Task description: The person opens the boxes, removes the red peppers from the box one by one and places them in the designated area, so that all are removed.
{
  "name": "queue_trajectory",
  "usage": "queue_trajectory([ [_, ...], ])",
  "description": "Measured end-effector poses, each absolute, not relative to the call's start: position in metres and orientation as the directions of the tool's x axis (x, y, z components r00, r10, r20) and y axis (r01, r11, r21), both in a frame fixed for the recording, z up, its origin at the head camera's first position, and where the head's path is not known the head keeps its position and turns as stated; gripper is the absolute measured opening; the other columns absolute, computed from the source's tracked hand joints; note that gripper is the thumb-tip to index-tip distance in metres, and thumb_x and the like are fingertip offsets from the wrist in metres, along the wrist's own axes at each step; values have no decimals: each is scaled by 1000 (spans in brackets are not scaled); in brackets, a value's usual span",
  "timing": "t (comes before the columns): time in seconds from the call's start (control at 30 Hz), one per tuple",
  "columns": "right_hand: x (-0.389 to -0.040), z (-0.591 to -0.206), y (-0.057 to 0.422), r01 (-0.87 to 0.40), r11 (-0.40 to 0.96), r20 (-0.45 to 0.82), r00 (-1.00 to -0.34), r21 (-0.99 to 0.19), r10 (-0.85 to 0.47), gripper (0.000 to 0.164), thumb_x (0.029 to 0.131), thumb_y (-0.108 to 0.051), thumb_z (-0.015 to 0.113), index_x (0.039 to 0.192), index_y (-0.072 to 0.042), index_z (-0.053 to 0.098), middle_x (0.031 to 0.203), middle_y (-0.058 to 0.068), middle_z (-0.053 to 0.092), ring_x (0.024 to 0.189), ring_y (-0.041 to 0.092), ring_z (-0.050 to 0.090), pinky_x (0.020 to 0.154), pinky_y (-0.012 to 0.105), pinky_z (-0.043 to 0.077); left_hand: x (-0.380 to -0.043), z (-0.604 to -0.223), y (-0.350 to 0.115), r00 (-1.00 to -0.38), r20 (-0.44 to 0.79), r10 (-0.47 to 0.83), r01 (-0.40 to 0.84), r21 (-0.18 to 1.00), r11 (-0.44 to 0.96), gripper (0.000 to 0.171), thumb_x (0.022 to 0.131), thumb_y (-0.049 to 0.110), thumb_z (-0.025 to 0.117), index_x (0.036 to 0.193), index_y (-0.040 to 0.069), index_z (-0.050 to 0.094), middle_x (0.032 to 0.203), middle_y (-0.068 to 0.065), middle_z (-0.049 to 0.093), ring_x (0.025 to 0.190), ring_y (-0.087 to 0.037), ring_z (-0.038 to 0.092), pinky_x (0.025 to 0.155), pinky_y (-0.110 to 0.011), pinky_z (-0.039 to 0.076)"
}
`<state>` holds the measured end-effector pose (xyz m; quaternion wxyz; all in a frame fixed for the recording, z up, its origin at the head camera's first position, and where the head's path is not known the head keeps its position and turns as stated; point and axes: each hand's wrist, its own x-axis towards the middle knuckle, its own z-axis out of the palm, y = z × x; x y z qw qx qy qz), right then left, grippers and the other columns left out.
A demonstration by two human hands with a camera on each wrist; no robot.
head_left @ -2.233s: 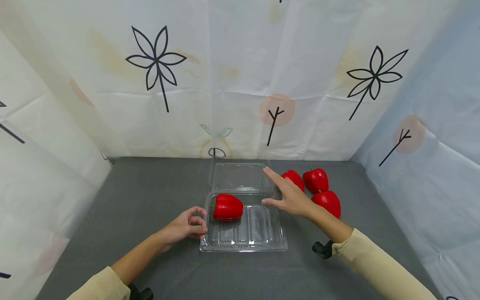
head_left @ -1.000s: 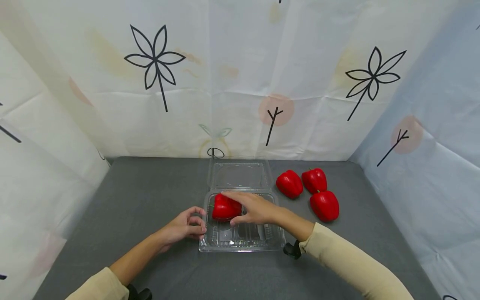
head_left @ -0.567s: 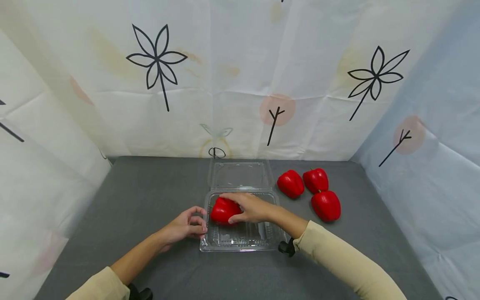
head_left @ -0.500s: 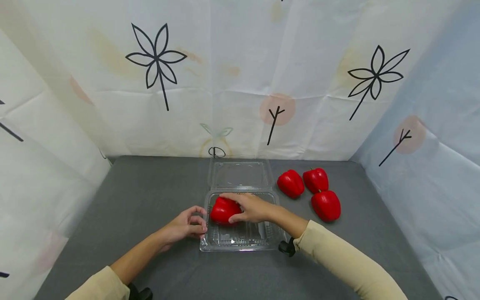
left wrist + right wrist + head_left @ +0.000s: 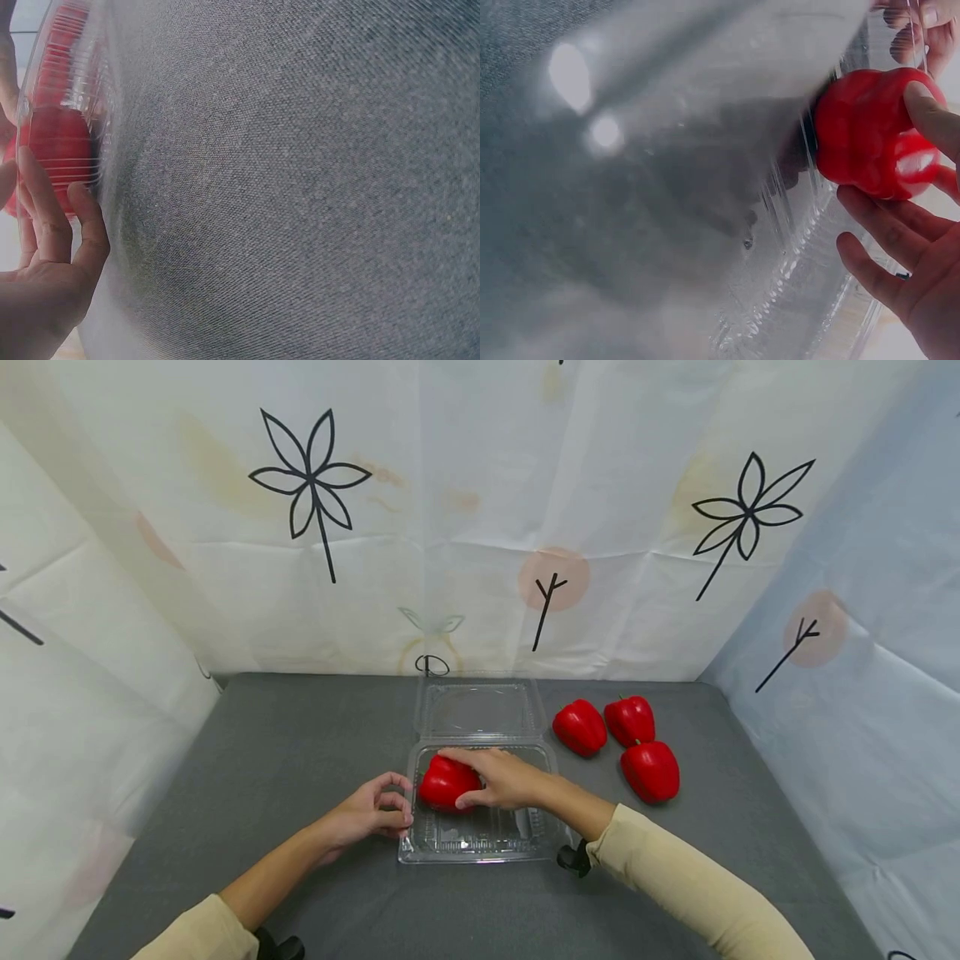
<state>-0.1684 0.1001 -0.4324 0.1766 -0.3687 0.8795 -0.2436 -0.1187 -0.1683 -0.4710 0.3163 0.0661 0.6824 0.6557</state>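
A clear plastic clamshell container (image 5: 491, 852) lies with its lid folded back on the grey cloth. In its left half is a red bell pepper (image 5: 444, 783). My right hand (image 5: 501, 777) holds this pepper from the right, thumb on one side and fingers on the other, as the right wrist view confirms with the pepper (image 5: 866, 135) between thumb and fingers. At the container's left edge, my left hand (image 5: 371, 810) holds the rim with bent fingers. In the left wrist view its fingers (image 5: 52, 232) lie against the ribbed side wall.
Three more red bell peppers sit right of the container: one near the lid (image 5: 580, 727), one behind (image 5: 630, 721) and one in front (image 5: 650, 772). The open lid (image 5: 480, 710) reaches toward the patterned cloth backdrop (image 5: 480, 527) at the table's far edge.
My right hand has moved left from beside the other peppers and taken hold of the pepper in the container. That pepper has turned and shifted slightly left. My left hand stays put.
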Motion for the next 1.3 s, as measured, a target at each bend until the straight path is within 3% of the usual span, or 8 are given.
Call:
queue_trajectory([
  [0.63, -146, -408, 116, -673, 582, -112, -606, -456, -788, 74, 87, -30, 78, 150, -17, 43, 137, 6, 60, 120, 19, 60, 95, 40, 51, -117, -472, -165, -800, -311, 513, -300, 948, 105, 46, 91, 1, 67, 126, -3, 37, 87, -4, 64, 76, -17, 65, 76, -33, 56],
  [1.1, -135, -399, 164, -667, 574, -9, -649, -476, -761, 77, 83, -24, 82, 150, -15, 44, 140, 7, 58, 121, 23, 60, 93, 41, 53, -116, -473, -166, -804, -283, 522, -279, 956, 89, 46, 91, 1, 67, 125, -3, 37, 87, -3, 63, 77, -16, 64, 75, -33, 55],
  [1.3, -133, -395, 188, -631, 598, 26, -698, -493, -715, 78, 82, -25, 82, 150, -17, 44, 136, 5, 61, 115, 21, 62, 87, 40, 56, -116, -473, -167, -802, -273, 531, -268, 959, 89, 45, 91, 1, 67, 125, -4, 37, 87, -2, 64, 77, -15, 65, 75, -32, 55],
])
